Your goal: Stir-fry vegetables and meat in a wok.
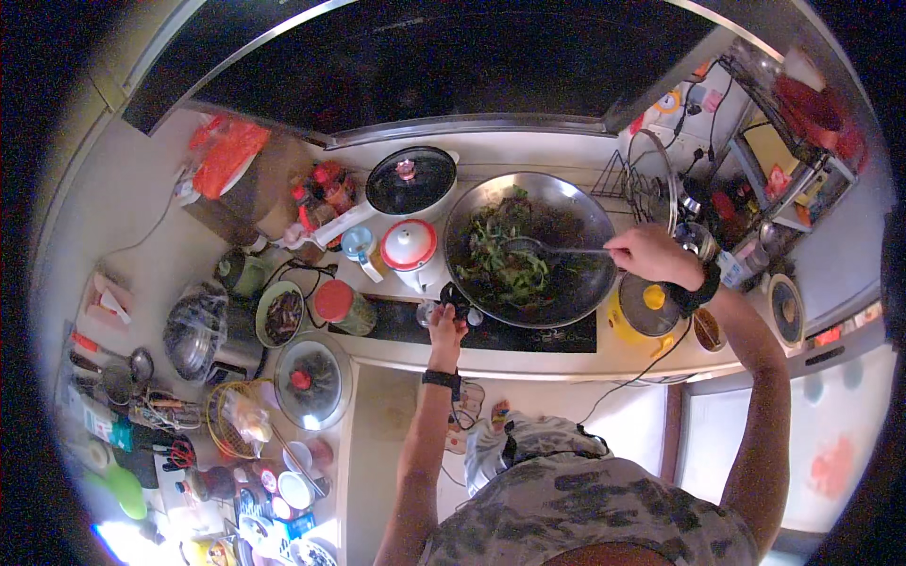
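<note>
A wide metal wok (580, 212) sits at the cooktop (410, 325), with leafy greens and darker pieces of food (509, 262) mostly in its left half. My left hand (447, 331) grips the wok's black handle (453, 296) at the near left. Over the wok's right rim, my right hand (648, 253) holds the thin handle of a metal spatula or ladle (566, 250). Its head rests among the greens, so its exact shape is partly hidden. Both wrists wear dark bands.
Left of the wok stand a white pot with red-rimmed lid (409, 245), a lidded saucepan (413, 180) and a red-capped jar (345, 305). A yellow lidded pot (644, 304) is under my right forearm. A glass-lidded pan (309, 382) and a bowl (279, 315) occupy the left counter.
</note>
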The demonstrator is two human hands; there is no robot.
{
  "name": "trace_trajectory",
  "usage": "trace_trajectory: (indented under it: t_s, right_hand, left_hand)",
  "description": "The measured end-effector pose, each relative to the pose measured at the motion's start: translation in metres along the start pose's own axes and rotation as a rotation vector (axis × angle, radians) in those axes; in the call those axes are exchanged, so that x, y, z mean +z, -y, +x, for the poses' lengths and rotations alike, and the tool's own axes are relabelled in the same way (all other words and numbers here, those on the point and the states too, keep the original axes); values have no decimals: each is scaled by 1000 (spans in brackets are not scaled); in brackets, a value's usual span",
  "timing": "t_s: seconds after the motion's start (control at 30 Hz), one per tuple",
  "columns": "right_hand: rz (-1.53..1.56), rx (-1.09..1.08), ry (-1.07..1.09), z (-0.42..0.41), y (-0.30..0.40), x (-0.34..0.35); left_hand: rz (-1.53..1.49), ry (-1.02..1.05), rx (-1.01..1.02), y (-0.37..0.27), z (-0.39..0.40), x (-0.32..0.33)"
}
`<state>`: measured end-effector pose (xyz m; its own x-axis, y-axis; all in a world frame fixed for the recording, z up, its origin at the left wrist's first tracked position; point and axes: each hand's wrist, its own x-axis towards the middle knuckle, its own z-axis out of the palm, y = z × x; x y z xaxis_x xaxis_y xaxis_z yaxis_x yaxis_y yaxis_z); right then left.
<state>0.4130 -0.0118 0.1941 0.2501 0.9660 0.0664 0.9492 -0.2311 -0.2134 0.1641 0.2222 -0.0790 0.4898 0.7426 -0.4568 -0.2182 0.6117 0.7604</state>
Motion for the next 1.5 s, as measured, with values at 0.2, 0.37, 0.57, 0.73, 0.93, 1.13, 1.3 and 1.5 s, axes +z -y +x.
trace_trajectory:
  t_s: [0.2, 0.37, 0.57, 0.73, 0.93, 1.13, 1.3, 1.5]
  right_hand:
    - [35, 8, 217, 15, 17, -11]
    - [-83, -91, 329, 39, 16, 0]
    - [-133, 37, 9, 50, -17, 46]
    - [-43, -60, 185, 51, -39, -16]
    - [41, 374, 242, 93, -99, -30]
    - [292, 368, 129, 138, -108, -16]
    - [96, -43, 76, 150, -85, 24]
    - [-209, -47, -59, 47, -2, 18]
  left_hand:
    - [-28, -2, -16, -4, -3, 5]
    - [-105, 58, 7, 8, 13, -18]
    - [-1, 56, 13, -8, -10, 9]
    - [-71, 28, -42, -5, -1, -5]
    - [13, -47, 32, -3, -4, 3]
    - [-86, -31, 24, -3, -11, 10]
    - [7, -5, 55, -2, -7, 11]
    - [10, 12, 73, 0, -7, 7]
